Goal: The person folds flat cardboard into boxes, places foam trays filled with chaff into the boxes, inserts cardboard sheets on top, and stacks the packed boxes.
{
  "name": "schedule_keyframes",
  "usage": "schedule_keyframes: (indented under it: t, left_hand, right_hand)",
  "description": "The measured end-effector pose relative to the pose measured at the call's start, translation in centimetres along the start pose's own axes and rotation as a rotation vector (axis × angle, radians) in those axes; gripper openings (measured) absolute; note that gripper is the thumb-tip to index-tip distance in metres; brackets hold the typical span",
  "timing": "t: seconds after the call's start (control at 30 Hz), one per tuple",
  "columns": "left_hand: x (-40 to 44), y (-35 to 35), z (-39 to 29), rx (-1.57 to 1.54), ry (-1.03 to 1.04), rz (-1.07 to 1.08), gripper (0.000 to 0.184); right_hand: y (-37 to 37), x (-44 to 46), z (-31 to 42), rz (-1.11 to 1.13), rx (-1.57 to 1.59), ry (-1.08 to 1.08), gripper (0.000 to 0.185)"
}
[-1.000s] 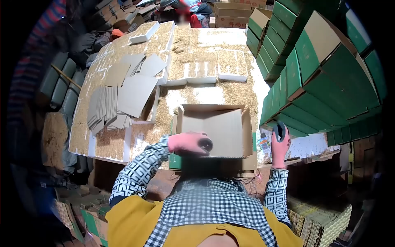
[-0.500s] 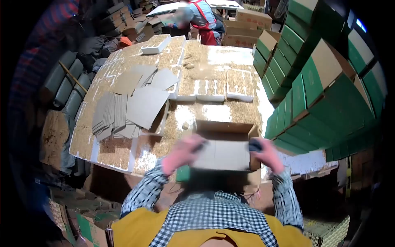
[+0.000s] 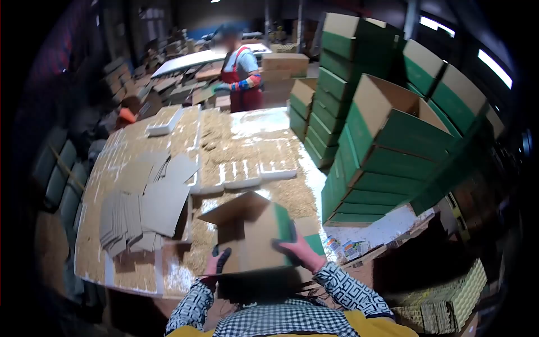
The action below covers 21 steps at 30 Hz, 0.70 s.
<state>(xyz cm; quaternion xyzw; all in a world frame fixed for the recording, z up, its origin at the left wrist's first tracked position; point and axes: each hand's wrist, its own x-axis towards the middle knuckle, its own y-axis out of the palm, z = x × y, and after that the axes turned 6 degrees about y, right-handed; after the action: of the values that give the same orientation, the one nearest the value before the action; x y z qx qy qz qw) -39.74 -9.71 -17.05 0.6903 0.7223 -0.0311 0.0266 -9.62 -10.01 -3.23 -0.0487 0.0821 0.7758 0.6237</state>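
A cardboard box with brown inner faces and a green band is tilted in front of my body at the table's near edge. One of its flaps sticks up at the far side, toward the left. My left hand, in a pink glove with dark fingertips, grips the box's near left side. On its right side, my right hand, gloved alike, holds the wall beside the green band. Another piece of green and brown cardboard shows just beyond my right hand.
Grey cardboard sheets lie on the shavings-covered table at left. White trays of shavings stand farther back. Tall stacks of green boxes rise at right. A co-worker in red overalls stands beyond the table. Yellow egg trays sit at lower right.
The box has turned and tipped between my hands, so its flap now stands up. My view has swung up and to the right, and the co-worker has straightened up.
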Motion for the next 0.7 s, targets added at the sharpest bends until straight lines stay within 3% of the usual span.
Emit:
schedule_keyframes:
  t: [0.03, 0.07, 0.13, 0.17, 0.23, 0.27, 0.3, 0.37, 0.47, 0.5, 0.57, 0.6, 0.67, 0.7]
  left_hand:
    - [1.7, -0.2, -0.4, -0.394, -0.028, -0.029, 0.046]
    - [3.2, 0.3, -3.6, -0.546, 0.024, -0.025, 0.046]
    - [8.8, 2.3, -11.5, -0.779, 0.291, 0.104, 0.045]
    - [11.9, 4.3, -16.4, -0.928, 0.441, 0.252, 0.044]
    - [15.6, 10.7, -25.9, -1.036, 0.661, 0.606, 0.045]
    - [13.8, 15.0, -32.0, -0.611, 0.89, 0.63, 0.046]
    - [11.6, 19.5, -36.1, -0.441, 0.849, 0.549, 0.052]
    - [11.7, 26.8, -37.5, -0.378, 0.84, 0.652, 0.057]
    - [12.1, 34.6, -35.5, -0.087, 0.932, 0.713, 0.075]
    - [11.2, 36.0, -34.7, 0.055, 0.919, 0.696, 0.08]
    - [10.9, 38.4, -31.6, 0.467, 1.277, 0.41, 0.087]
    - [10.8, 39.1, -32.0, 0.257, 1.196, 0.504, 0.093]
    - [10.7, 40.0, -32.1, 0.221, 1.166, 0.459, 0.094]
    - [10.4, 40.1, -31.9, 0.201, 1.141, 0.433, 0.095]
  right_hand:
    - [1.2, -0.4, 4.7, -0.054, 0.08, -0.083, 0.085]
    - [0.3, 0.0, 8.7, -0.149, -0.146, -0.325, 0.087]
    - [-2.9, 0.2, 17.4, -0.149, -0.049, -0.546, 0.092]
    - [-3.8, -2.8, 24.0, -0.087, 0.116, -0.606, 0.082]
    - [-11.8, -5.0, 30.1, -0.419, -0.184, -0.902, 0.051]
    - [-16.6, -6.6, 32.8, -0.531, -0.147, -0.984, 0.05]
    - [-22.1, -8.7, 34.4, -0.59, -0.011, -1.022, 0.049]
    - [-31.7, -12.7, 36.3, -0.654, 0.212, -1.044, 0.05]
    - [-40.6, -16.9, 37.0, -0.712, 0.277, -0.996, 0.048]
    - [-43.9, -17.3, 35.4, -0.521, 0.227, -0.949, 0.047]
    - [-50.5, -16.9, 31.0, -0.191, 0.161, -0.851, 0.046]
    - [-53.8, -16.1, 28.2, -0.048, 0.148, -0.804, 0.045]
    - [-57.1, -13.5, 24.3, -0.265, -0.055, -0.733, 0.045]
    - [-56.9, -12.2, 23.2, -0.428, -0.341, -0.679, 0.045]
